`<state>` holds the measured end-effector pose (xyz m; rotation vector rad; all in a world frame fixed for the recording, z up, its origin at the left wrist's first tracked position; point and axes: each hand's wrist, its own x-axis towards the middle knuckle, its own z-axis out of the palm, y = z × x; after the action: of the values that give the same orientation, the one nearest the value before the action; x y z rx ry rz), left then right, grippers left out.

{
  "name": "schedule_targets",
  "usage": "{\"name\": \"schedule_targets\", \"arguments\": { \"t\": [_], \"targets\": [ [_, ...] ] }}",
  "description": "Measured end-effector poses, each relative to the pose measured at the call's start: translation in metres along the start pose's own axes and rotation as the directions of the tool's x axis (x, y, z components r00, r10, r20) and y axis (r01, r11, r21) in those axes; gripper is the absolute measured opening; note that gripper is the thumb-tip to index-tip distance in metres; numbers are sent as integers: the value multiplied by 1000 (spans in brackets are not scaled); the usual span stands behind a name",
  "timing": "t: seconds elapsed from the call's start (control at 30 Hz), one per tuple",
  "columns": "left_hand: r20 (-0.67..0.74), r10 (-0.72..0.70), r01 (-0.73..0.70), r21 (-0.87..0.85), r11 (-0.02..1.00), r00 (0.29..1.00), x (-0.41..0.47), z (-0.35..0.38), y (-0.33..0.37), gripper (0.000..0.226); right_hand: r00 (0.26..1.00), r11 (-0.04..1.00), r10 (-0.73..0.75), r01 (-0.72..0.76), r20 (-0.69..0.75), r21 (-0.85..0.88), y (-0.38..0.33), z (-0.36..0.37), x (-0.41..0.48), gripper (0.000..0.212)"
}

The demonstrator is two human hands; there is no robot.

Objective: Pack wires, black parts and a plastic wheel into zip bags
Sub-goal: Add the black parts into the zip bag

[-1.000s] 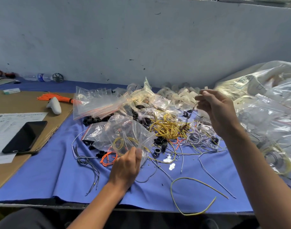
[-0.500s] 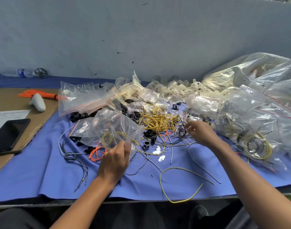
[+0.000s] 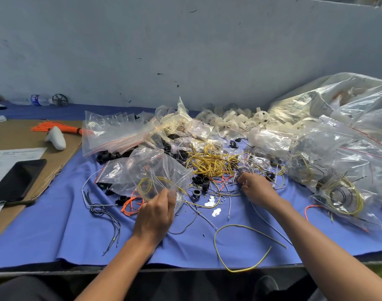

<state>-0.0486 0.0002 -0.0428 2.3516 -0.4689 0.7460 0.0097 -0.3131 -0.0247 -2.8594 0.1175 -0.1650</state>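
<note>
Left hand [image 3: 157,213] grips the zip bag [image 3: 155,172] by its mouth, at 9 o'clock of the yellow wire pile [image 3: 209,161]. Right hand [image 3: 258,190] pinches thin dark wires [image 3: 240,180] at the pile's 5 o'clock. It would do best to lift them clear of the tangle before bagging.

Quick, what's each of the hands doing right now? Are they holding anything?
Left hand: closed, gripping the edge of the clear zip bag.
Right hand: fingers curled, pinching thin dark wires.
</note>
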Motion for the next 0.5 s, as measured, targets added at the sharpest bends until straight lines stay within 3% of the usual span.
{"name": "schedule_targets", "arguments": {
  "t": [0.1, 0.23, 0.37, 0.43, 0.5],
  "targets": [
    [3, 9, -9, 3, 1000, 1000, 0, 0, 0, 47, 1000, 999, 14, -14, 5, -31, 2, 0, 1, 32],
    [8, 10, -11, 18, 1000, 1000, 0, 0, 0, 43, 1000, 1000, 6, -6, -17, 13, 4, -3, 0, 17],
    [1, 20, -20, 40, 999, 1000, 1, -1, 0, 39, 958, 940, 25, 75, -287, 333, -13, -17, -13, 7],
    [-6, 28, -28, 60, 998, 1000, 1, 0, -1, 37, 923, 841, 51, 166, -381, 514, -30, -25, -28, 4],
    [-9, 18, -18, 68, 998, 1000, 1, 0, -1, 37, 924, 696, 78, 219, -375, 684, -49, -31, -47, 10]
  ]
}}
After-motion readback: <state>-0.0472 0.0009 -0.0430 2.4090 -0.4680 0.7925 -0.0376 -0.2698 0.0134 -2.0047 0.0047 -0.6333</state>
